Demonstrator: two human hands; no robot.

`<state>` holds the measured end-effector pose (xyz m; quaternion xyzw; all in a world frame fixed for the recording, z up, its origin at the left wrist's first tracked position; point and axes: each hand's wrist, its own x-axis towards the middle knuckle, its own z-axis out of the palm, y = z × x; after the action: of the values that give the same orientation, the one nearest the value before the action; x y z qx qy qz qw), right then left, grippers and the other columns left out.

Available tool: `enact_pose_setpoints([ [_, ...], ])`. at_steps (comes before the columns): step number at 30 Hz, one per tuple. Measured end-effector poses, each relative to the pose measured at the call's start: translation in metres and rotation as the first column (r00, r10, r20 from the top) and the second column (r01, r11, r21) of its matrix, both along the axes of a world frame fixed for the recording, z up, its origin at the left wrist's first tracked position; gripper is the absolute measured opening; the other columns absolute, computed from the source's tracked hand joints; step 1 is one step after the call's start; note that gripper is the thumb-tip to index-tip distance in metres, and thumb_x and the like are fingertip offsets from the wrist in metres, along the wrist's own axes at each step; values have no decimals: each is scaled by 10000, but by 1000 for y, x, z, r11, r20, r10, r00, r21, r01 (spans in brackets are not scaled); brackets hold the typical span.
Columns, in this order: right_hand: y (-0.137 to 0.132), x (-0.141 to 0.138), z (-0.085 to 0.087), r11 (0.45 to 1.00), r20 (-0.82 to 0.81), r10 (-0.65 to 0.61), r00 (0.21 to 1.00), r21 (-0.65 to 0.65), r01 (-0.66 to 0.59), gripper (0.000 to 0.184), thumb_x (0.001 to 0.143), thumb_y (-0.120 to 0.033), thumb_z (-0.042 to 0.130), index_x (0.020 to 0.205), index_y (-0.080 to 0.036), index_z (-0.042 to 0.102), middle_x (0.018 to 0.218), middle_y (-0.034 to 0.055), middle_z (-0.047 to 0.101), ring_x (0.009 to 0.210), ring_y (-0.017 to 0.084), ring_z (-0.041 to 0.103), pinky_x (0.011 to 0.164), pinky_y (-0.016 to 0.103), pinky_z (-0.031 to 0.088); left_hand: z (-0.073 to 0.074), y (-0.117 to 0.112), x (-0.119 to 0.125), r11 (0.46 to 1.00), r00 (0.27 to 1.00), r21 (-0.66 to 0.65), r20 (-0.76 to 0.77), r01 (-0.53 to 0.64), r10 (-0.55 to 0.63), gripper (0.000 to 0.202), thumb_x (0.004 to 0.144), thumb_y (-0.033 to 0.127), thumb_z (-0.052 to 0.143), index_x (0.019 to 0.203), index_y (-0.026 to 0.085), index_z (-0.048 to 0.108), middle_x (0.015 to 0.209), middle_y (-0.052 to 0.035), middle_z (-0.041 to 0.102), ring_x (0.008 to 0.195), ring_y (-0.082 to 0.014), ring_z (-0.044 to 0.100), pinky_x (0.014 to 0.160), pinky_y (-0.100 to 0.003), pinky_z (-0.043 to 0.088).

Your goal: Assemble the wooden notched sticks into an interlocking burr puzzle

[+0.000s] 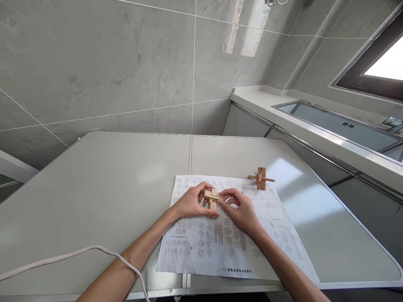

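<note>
Between my two hands is a wooden interlocking puzzle (213, 194) made of crossed light-wood bars. My left hand (192, 202) is closed around its left side, with the thumb along the lower bar and the fingers behind the upper part. From the right, my right hand (239, 206) pinches the end of the sideways bar between thumb and fingertips. Under both hands lies a printed paper sheet (208, 266) with rows of small puzzle drawings. Another wooden puzzle (261, 178), with a flat upright piece and a thin crossing stick, stands at the sheet's upper right edge.
The sheet lies on a pale folding table (94, 188) with a seam down its middle. A white cable (91, 248) crosses my left forearm. Beyond the table's right side stands a counter (255, 98) with a sink (343, 121). A grey tiled wall (141, 63) rises behind.
</note>
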<state>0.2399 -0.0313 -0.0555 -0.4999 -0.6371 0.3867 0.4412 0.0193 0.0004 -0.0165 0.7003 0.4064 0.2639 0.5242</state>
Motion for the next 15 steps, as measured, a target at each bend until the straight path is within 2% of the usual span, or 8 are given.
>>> enact_pose_setpoints([
  [4,0,1,2,1000,42,-25,999,-1,25,263,908,-463,751,1050,-248,702,980,61,751,656,169,626,659,342,549,-1,0,-1,1000,1000,-4,16,23,-23,646,642,415,940,1181,250,625,845,22,625,763,-153,560,662,-260,427],
  [8,1,0,5,999,48,-38,998,-16,39,301,912,-486,741,1085,-247,681,878,35,720,596,154,583,598,316,514,-3,1,0,999,999,-26,39,-31,32,666,665,467,929,1211,240,625,840,19,622,749,-149,558,678,-265,448],
  [12,2,1,6,999,25,-53,998,-6,53,324,922,-485,725,1135,-253,651,945,42,718,606,149,586,633,323,530,-6,4,1,988,980,-87,147,-125,137,683,714,477,907,1260,225,585,1005,-27,668,799,-143,590,735,-272,492],
  [15,1,1,7,1000,38,-19,999,10,19,250,927,-450,722,1074,-255,666,960,45,717,643,156,580,653,324,527,-7,6,0,976,952,-116,224,-186,209,656,750,453,894,1268,217,567,1145,-66,675,873,-145,615,817,-287,520],
])
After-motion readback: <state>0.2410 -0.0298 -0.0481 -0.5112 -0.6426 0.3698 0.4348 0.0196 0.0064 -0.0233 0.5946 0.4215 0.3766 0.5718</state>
